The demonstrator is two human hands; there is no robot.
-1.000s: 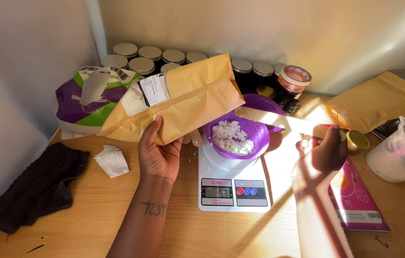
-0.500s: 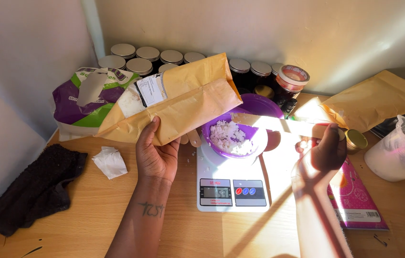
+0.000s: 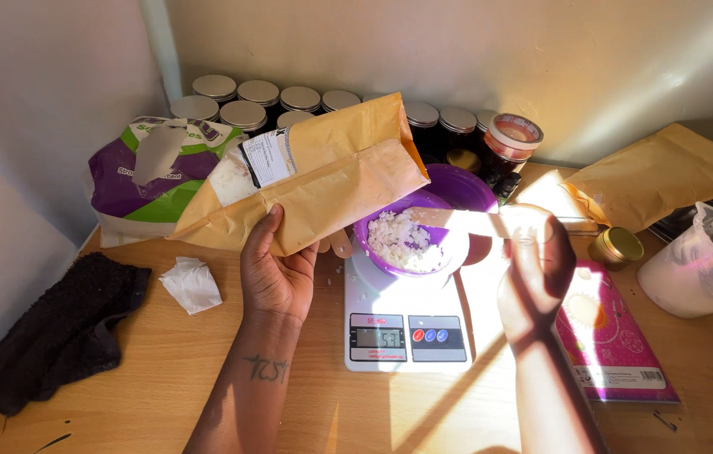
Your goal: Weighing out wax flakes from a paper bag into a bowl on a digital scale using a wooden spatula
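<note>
The left hand [image 3: 277,273] grips a tilted tan paper pouch [image 3: 323,181] above the purple plastic bowl [image 3: 411,244] of white flakes; the right hand [image 3: 533,269] grips a pale wooden stick [image 3: 457,221].

Probably a home craft corner: wooden table [image 3: 163,395], digital scale [image 3: 407,324], rows of lidded jars [image 3: 239,97].

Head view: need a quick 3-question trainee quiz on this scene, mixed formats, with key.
1. True or false: the purple bowl sits on the digital scale.
2. What does the left hand hold? A) black cloth B) tan paper bag C) gold tin
3. Fill in: the crumpled white tissue lies between the left hand and the ____ cloth.

Key:
1. True; it holds white flakes.
2. B, the tan paper bag, tilted toward the bowl.
3. Black; the black cloth lies at the table's left edge.
</note>
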